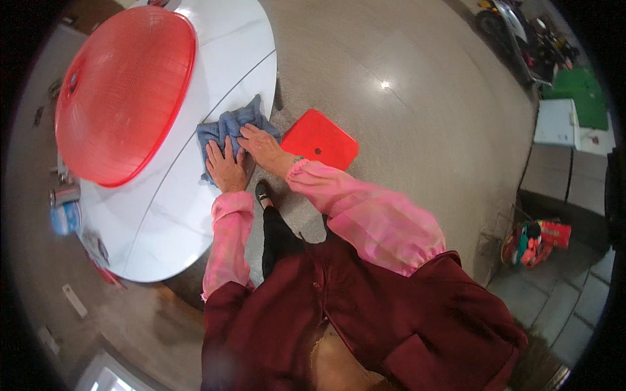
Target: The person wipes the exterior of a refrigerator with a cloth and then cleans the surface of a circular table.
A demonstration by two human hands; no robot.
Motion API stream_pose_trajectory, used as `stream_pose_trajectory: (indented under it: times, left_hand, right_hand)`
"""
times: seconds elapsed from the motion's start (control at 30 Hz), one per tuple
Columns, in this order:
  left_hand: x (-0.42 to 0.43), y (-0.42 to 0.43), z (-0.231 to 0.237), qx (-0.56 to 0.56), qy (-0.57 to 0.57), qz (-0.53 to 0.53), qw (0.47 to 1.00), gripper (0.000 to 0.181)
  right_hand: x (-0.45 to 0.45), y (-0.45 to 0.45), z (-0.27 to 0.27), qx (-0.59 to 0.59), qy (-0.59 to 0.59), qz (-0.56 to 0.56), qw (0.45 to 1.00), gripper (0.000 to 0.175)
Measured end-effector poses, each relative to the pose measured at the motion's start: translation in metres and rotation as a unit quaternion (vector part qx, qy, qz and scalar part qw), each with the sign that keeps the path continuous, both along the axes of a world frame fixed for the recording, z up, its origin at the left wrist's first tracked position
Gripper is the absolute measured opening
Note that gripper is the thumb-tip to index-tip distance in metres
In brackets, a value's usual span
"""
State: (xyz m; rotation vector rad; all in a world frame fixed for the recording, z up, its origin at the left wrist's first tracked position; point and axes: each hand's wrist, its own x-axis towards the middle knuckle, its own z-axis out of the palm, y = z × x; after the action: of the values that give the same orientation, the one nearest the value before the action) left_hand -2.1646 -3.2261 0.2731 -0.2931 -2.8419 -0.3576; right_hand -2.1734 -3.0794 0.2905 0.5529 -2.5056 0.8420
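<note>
A blue-grey cloth [227, 124] lies crumpled on the rim of a round white marble-patterned table [181, 215]. My left hand [226, 167] rests flat on its near part, fingers spread. Just to the right, my right hand [264, 149] has its fingers on the cloth, close to the left fingertips. Whether the right fingers grip the fabric is hard to tell, as its thumb is hidden. Left of both hands, a large red mesh food cover [132, 93] sits on the table.
A red plastic stool [323, 139] stands on the floor beside the table edge, beneath my right forearm. Packages [66, 217] are at the table's far left. A white chest-like appliance [555, 122], a basket of colourful items [530, 247] and a motorcycle [513, 34] are along the right.
</note>
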Motion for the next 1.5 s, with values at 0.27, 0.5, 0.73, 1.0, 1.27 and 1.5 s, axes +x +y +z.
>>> stream_pose_trajectory:
  times: [0.27,0.5,0.73,1.0,1.27,1.5]
  left_hand:
    - [0.016,0.024,-0.004,-0.025,0.020,0.076,0.997,0.054]
    - [0.020,0.031,-0.006,-0.051,0.016,0.116,0.992,0.056]
    - [0.004,0.039,-0.019,-0.026,0.028,0.142,0.989,0.057]
    - [-0.028,0.052,-0.037,0.021,0.029,0.210,0.977,0.056]
    - [-0.065,0.087,-0.025,-0.047,-0.054,0.262,0.962,0.055]
    - [-0.074,0.097,-0.023,-0.060,-0.073,0.315,0.945,0.057]
  right_hand:
    - [-0.006,0.020,0.004,0.068,-0.096,0.066,0.991,0.018]
    - [-0.005,0.021,-0.006,0.026,0.014,0.066,0.997,0.010]
    - [-0.025,0.027,-0.010,0.057,0.047,0.079,0.994,0.010]
    - [-0.078,0.028,-0.020,0.113,-0.021,0.167,0.979,0.007]
    - [-0.125,0.064,-0.032,0.053,-0.065,0.269,0.959,0.010]
    - [-0.164,0.064,-0.039,0.060,-0.108,0.355,0.927,0.012]
